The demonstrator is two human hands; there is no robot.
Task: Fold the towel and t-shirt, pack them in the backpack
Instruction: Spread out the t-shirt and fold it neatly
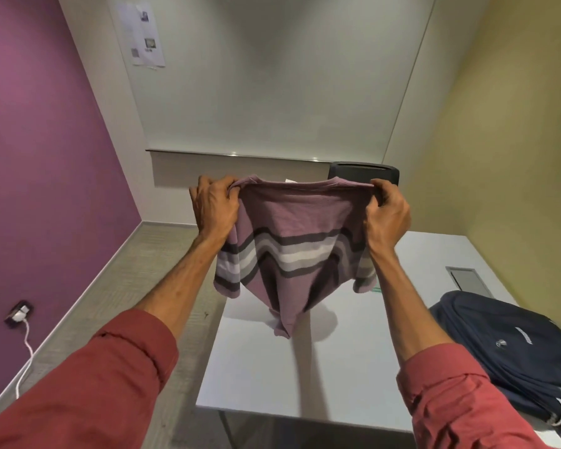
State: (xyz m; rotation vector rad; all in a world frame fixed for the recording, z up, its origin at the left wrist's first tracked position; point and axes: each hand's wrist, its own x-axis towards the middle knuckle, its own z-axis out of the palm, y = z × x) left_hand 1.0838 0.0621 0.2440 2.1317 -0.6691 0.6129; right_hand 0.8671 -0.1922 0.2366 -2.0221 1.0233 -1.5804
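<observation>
A mauve t-shirt (pixel 292 241) with dark, grey and white stripes hangs in the air above the white table (pixel 337 377). My left hand (pixel 212 207) grips its left shoulder and my right hand (pixel 386 217) grips its right shoulder, both at the top edge beside the collar. The shirt's lower end droops to a point just over the tabletop. A navy backpack (pixel 512 348) lies flat on the table's right side, near the front edge. No towel shows in this view.
A dark chair back (pixel 363 173) stands behind the table. A grey hatch (pixel 468 280) is set into the tabletop at the right. On the left is carpeted floor with a wall socket and white cable (pixel 23 325) on the purple wall.
</observation>
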